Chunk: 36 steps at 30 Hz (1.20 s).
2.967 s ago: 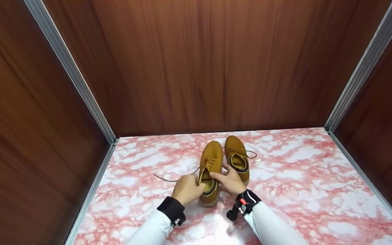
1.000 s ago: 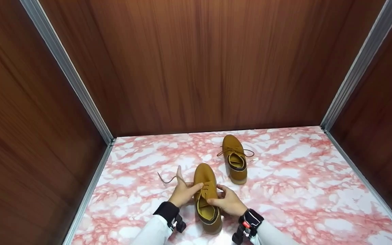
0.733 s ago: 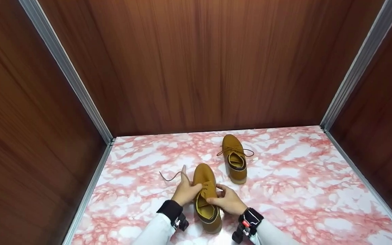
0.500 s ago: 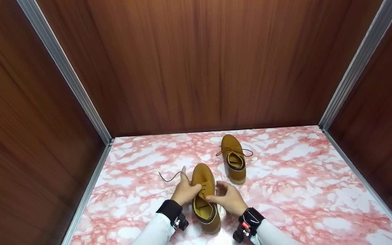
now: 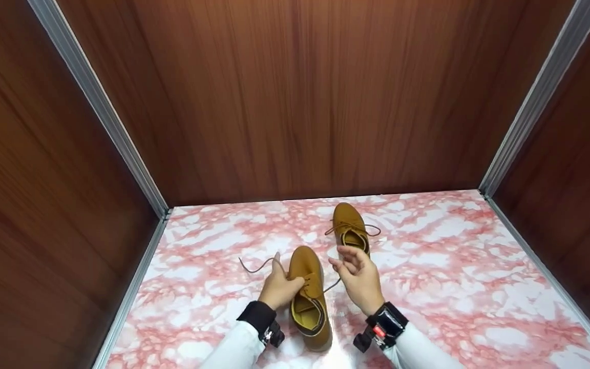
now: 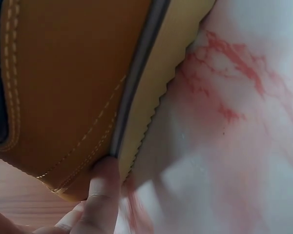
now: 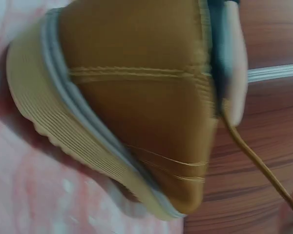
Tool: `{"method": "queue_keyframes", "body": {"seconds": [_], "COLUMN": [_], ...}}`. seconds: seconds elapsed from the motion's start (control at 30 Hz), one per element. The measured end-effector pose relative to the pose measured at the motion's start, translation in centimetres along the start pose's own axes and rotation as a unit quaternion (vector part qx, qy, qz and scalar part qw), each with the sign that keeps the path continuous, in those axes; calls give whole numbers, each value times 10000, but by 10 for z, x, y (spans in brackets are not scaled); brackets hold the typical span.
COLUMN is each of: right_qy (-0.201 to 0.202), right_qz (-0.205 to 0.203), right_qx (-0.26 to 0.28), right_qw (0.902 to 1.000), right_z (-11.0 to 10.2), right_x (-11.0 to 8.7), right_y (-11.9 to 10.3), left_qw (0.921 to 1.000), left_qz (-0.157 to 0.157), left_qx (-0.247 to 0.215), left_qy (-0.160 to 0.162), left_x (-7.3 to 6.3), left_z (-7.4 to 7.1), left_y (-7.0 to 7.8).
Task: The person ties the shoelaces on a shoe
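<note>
A tan lace-up shoe (image 5: 303, 260) stands on the table in the head view, toe pointing away. My left hand (image 5: 278, 288) grips its left side, thumb over the lacing and forefinger stretched forward. Seen from the left wrist, a fingertip (image 6: 103, 183) presses the shoe's side just above the sole. The right hand (image 5: 362, 282) holds a brown shoelace (image 5: 332, 286) between thumb and fingers, right of the shoe. In the right wrist view that lace runs taut from the collar toward blurred fingers at the lower right. The other lace end (image 5: 254, 270) trails leftward past the left hand.
A matching shoe (image 5: 347, 212), its lace tied in a bow, stands farther back and right, its heel partly hidden by the right hand. The red-and-white marbled table (image 5: 438, 277) is bounded by brown wood-grain panels (image 5: 295, 102) with metal corner strips.
Both hands have brought the shoe nearer and slightly left, away from its mate. Since then my left hand has kept its grip; the right has left the shoe's side, drawing the lace up and right.
</note>
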State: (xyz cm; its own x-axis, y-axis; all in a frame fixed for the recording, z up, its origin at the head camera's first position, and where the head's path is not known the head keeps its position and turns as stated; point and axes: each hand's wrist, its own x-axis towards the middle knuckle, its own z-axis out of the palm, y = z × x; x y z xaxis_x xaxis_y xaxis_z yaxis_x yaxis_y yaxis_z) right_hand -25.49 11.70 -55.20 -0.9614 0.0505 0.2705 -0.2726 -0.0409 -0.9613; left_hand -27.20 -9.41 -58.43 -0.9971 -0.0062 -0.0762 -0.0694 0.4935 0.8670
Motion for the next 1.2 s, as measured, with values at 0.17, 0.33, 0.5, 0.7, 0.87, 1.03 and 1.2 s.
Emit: {"method": "queue_keyframes", "body": {"seconds": [0.17, 0.33, 0.5, 0.7, 0.87, 1.03, 1.2], "right_qy": [-714, -1189, -1120, -1100, -1159, -1273, -1331], "right_qz": [310, -219, -524, -742, -505, -14, 207], "right_qx": [-708, -2270, -3014, -3746, -4341, -4527, -4606], "right_qw": [9944, 9664, 9454, 9176, 8919, 8825, 8773], "right_z": [-11, -22, -29, -40, -47, -51, -55], "right_x": [-7, -16, -22, -29, -29, -24, -19], "right_y": [-4, 4, 15, 23, 18, 14, 15], "left_qw": [9996, 9978, 9958, 9935, 9922, 9899, 9918], "left_qz": [-33, 11, 126, 346, 210, 307, 485], "left_qx": [238, 590, 836, 1070, 1168, 1190, 1111], "left_qy": [123, 303, 356, 182, -377, -711, -410], "left_x": [0, 0, 1, -1, -10, -15, -13], "left_z": [2, 5, 8, 9, 4, 5, 10], "left_y": [2, 4, 6, 7, 4, -1, -4]}}
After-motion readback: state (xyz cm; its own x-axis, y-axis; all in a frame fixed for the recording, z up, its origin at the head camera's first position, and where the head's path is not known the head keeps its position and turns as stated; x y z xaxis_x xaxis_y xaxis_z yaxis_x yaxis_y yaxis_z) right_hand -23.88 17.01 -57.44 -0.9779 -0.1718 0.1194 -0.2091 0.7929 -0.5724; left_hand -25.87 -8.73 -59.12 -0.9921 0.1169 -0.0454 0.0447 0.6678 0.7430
